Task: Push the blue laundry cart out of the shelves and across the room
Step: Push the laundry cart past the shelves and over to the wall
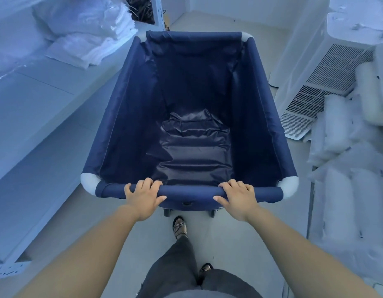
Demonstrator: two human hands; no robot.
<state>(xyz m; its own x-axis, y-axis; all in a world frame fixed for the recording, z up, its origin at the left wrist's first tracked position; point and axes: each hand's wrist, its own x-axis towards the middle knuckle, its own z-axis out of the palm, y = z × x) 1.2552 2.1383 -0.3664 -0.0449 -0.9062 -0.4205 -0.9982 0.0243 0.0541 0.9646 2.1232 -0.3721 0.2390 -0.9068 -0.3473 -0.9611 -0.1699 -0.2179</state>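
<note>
The blue laundry cart (pixel 121 117) fills the middle of the head view, standing in a narrow aisle between shelves. Its fabric bin holds nothing but a crumpled dark liner at the bottom. White corner joints show at the frame's corners. My left hand (pixel 142 195) grips the left part of the near padded rim, fingers curled over the top. My right hand (pixel 238 197) grips the right part of the same rim. Two small casters show under the near edge.
A white shelf (pixel 36 108) runs along the left with folded white towels (pixel 89 35) on it. On the right lean a white vented panel (pixel 319 89) and wrapped white bundles (pixel 347 168). The grey floor (pixel 216 20) stretches beyond the cart. My sandalled feet stand just behind the cart.
</note>
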